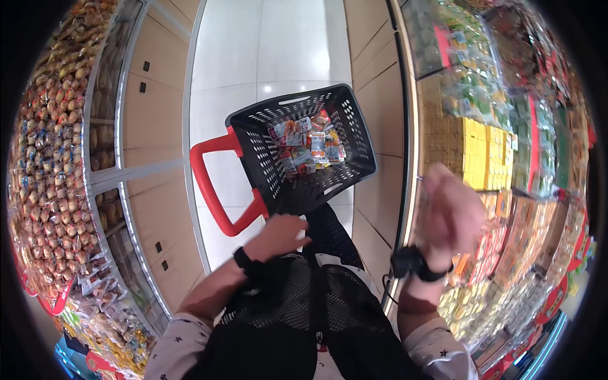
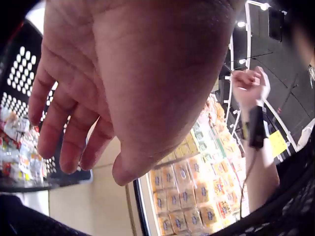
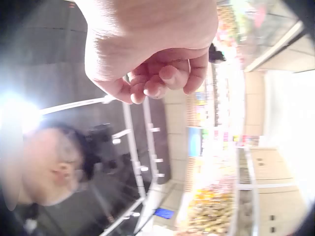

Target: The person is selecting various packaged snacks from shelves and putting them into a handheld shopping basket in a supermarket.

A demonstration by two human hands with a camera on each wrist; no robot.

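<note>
A black basket (image 1: pixel 294 101) with a red handle (image 1: pixel 206 183) holds several small colourful packets (image 1: pixel 318 144). My left hand (image 1: pixel 278 237) is at the basket's near side, below the handle's end; whether it touches the basket is unclear. In the left wrist view that hand (image 2: pixel 98 83) has its fingers relaxed and spread, with nothing in them. To the right, my raised right hand (image 1: pixel 451 212) appears blurred in front of the shelf goods. The right wrist view shows the same hand (image 3: pixel 152 49) with loosely curled fingers and nothing visible in them.
Yellow packages (image 1: pixel 487 155) and orange-toned packs (image 1: pixel 522 231) fill the display on the right. Along the left stand bagged round goods (image 1: pixel 60 171) over wooden cabinets (image 1: pixel 155 120). Pale floor tiles (image 1: pixel 228 57) run between them.
</note>
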